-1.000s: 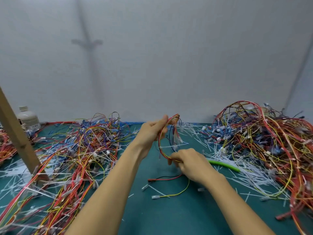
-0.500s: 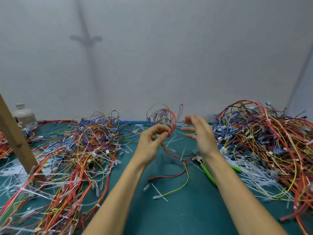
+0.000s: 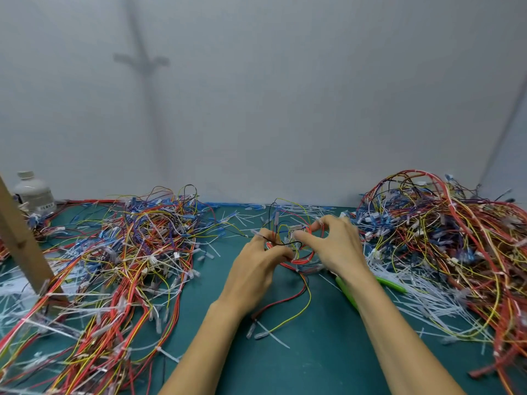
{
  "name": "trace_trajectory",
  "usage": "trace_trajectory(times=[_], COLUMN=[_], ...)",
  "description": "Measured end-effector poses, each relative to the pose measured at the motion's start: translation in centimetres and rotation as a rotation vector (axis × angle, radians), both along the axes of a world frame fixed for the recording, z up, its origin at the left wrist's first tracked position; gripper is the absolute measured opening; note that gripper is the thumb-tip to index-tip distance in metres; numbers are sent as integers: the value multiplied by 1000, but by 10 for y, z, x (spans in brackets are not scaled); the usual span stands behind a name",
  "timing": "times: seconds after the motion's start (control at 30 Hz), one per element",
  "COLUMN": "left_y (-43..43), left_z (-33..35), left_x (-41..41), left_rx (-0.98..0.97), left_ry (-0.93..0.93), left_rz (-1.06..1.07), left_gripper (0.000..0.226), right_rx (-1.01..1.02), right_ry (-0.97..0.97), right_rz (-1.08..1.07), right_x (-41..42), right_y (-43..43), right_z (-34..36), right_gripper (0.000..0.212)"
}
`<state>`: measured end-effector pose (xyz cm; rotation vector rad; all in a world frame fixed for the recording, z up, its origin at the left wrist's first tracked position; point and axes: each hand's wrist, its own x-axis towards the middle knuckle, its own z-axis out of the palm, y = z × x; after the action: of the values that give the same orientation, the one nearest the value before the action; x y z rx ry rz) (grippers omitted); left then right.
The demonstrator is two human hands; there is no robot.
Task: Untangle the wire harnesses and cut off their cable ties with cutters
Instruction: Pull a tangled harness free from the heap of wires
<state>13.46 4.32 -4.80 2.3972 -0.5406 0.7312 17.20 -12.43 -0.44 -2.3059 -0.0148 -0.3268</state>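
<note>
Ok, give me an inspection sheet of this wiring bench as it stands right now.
Surface: green mat, largely covered with wires and offcuts.
Job's things: small harness held between both hands; green-handled cutters lie unheld on the mat by the right forearm.
Clutter: cut cable ties strewn about; bottle and wooden post at far left.
Grippers: left hand grips the harness; right hand pinches it.
Cables: tangled left pile and right pile; red and yellow leads trail off the harness.
Surroundings: plain grey wall.

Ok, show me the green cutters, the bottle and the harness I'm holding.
green cutters (image 3: pixel 392 284), head view, on one green handle
bottle (image 3: pixel 33 192), head view, middle of its body
held harness (image 3: pixel 312 253), head view, on its red loop
</note>
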Motion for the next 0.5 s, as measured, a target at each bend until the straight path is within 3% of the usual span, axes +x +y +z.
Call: trace_trajectory(times=[0.1,0.2,0.27,0.4,0.5], left_y=[-5,-6,-6,-3,1], left_z=[-1,-3,-5,-3,-3], left_x=[-2,-2,-3,-3,0], left_rx=[46,43,-92,-549,-620], left_ry=[-35,-98,-91,28,125], left_rz=[-8,-21,-23,37,53], left_gripper=[21,18,22,41,14], right_rx=[311,650,795,1051,1177], right_ry=[158,115,35,-20,-10], right_rz=[119,178,231,311,383], right_x=[3,2,0,0,-1], right_y=[-1,-1,-3,-14,-16], right_z=[5,8,15,29,33], right_gripper=[26,30,25,29,33])
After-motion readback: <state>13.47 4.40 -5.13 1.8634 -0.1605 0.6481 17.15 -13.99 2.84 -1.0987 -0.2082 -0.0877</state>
